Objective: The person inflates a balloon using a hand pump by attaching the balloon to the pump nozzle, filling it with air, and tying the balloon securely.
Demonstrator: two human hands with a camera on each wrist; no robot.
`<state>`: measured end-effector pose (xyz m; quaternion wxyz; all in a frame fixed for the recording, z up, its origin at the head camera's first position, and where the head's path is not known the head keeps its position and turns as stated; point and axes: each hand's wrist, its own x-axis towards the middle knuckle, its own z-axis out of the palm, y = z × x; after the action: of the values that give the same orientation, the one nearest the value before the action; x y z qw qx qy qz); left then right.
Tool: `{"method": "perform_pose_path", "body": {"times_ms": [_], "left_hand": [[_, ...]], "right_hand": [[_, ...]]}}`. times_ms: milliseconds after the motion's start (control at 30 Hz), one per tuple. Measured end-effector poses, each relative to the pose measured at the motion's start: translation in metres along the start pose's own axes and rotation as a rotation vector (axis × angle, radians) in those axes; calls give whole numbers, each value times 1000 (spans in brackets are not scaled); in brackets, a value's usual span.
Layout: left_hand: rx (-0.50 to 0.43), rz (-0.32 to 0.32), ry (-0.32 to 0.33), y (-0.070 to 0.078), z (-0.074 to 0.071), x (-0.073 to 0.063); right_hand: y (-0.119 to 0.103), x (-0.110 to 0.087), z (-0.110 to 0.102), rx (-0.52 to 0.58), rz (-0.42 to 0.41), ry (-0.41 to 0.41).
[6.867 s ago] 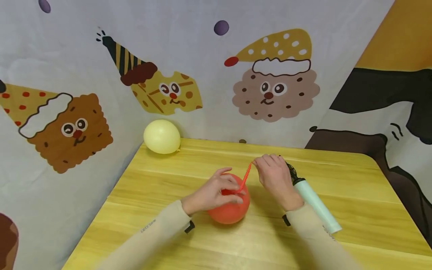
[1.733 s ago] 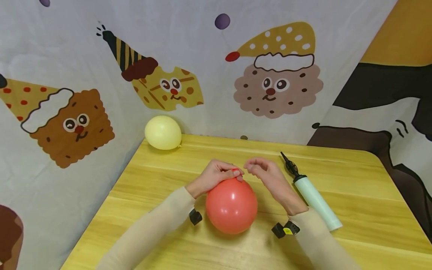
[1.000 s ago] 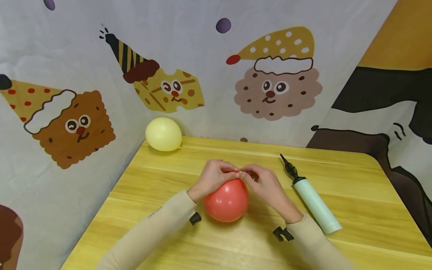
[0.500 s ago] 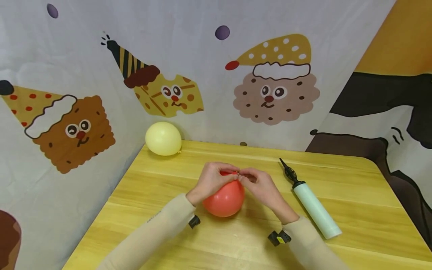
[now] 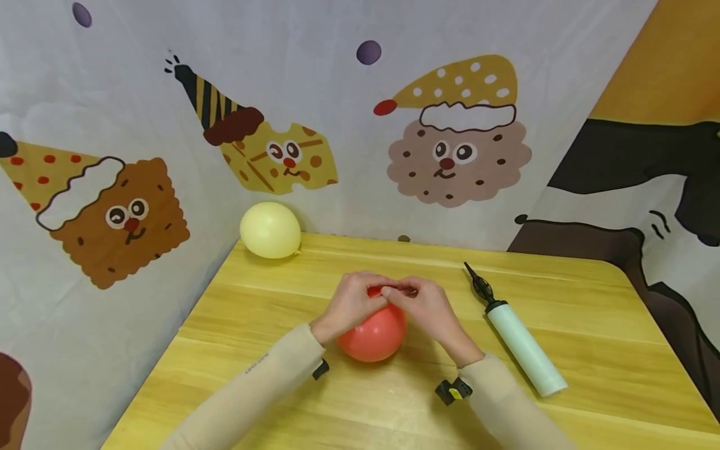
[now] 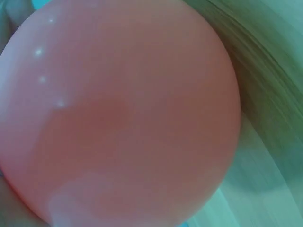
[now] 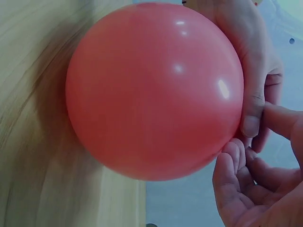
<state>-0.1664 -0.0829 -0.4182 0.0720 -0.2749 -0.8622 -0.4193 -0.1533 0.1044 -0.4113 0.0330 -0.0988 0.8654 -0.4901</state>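
A round, inflated red balloon (image 5: 371,339) is low over the table, its neck end up. My left hand (image 5: 353,305) arches over its upper left side and pinches the neck between thumb and fingers. My right hand (image 5: 429,307) meets it there from the right, thumb and fingertips closed in on the neck. In the right wrist view, the right hand's curled fingers (image 7: 232,172) lie at the balloon's neck end, and its thumb touches the left hand (image 7: 253,61). The fingertips hide the neck itself. Balloon skin (image 6: 142,118) fills most of the left wrist view.
A pale yellow balloon (image 5: 270,230) rests at the table's back left corner. To the right of my hands lies a mint-green hand pump (image 5: 525,350) with a black nozzle (image 5: 482,286). A cartoon-printed cloth (image 5: 354,206) hangs behind the wooden table (image 5: 236,400).
Earliest, my right hand stretched the balloon's neck up and away. Later it was off the neck, then came back to meet the left fingertips. The balloon has shifted slightly left.
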Motion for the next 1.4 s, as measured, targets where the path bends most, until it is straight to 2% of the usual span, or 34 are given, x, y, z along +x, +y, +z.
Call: {"method": "perform_pose_path", "body": {"times_ms": [100,267,433,533,633,733,833,1000,1067,1133,1167,1267,1333,1400], "left_hand": [[27,32,-8,0,1,0],[54,30,-50,-2,0,-2],[42,78,-55,-6,-1,-4],[22,91,-25,-9,0,-5],[-8,57,15,-9,0,-5],[-86,-2,38,-6,-1,-4],[-223,-79,27,-4,-2,-2],[-517,-252,-20,-7,-7,-1],[-560,-278,-41,-7,-9,-1],[-486,-239,-65,-6,-12,-1],[-393,-180,-78,-4,-14,0],[49,97,-87,3,-16,2],[357,287,-31,6,-16,3],[565,418,22,8,-14,4]], "right_hand": [[-1,3,-2,102,57,-52],[1,8,-5,321,149,-133],[3,9,-4,387,206,-112],[4,10,-1,362,193,-85],[1,9,3,255,154,-49],[-3,6,5,153,121,-4],[-4,2,7,126,92,31],[-3,-4,5,112,30,66],[-2,-5,1,82,0,74],[-2,-6,-3,33,-36,82],[-2,-6,-5,1,-64,86],[-3,-7,-10,-102,-159,104],[-3,-9,-12,-158,-216,123],[-4,-10,-11,-187,-246,134]]}}
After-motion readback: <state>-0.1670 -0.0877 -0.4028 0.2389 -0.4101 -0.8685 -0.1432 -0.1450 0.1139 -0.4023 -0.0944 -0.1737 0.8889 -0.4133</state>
